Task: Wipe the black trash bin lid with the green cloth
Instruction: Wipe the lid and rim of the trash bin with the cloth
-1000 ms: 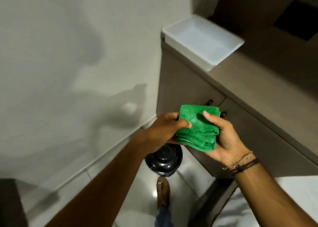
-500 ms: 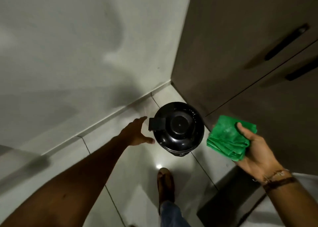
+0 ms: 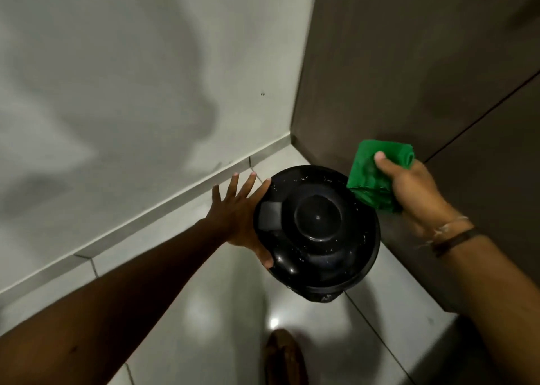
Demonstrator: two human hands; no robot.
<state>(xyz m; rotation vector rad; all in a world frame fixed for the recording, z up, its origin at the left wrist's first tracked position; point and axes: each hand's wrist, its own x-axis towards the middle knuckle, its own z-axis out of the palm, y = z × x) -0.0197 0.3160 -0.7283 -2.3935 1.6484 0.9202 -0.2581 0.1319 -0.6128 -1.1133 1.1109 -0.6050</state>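
Standing in the floor corner where the pale wall (image 3: 117, 92) meets the brown cabinet front (image 3: 409, 63), the black trash bin (image 3: 321, 292) is seen from almost straight above, so its long axis runs upright toward the camera and only its round lid (image 3: 317, 230) and a sliver of body at the near edge show. The lid faces upward, with a raised central dome (image 3: 318, 218) and a squarish hinge tab (image 3: 270, 216) pointing left. Its surface is glossy black, reflecting light along the near rim and flecked with small pale specks on the outer ring. The left hand (image 3: 236, 218) is spread flat, fingers (image 3: 233, 186) splayed toward the far wall, palm against the left side of the bin and thumb lying on the near-left rim of the lid. The right hand (image 3: 415, 192) pinches a folded green cloth (image 3: 377, 174) between thumb and curled fingers, the cloth's lower corner at the far-right rim of the lid; whether it touches cannot be told. A dark band and pale cords (image 3: 450, 235) circle the right wrist. A grey skirting strip (image 3: 175, 209) runs along the wall base above glossy tiles (image 3: 233, 326). A brown shoe (image 3: 285, 355) stands on the tiles near the bin. The cabinet closes off the bin's right side, the wall its far side.
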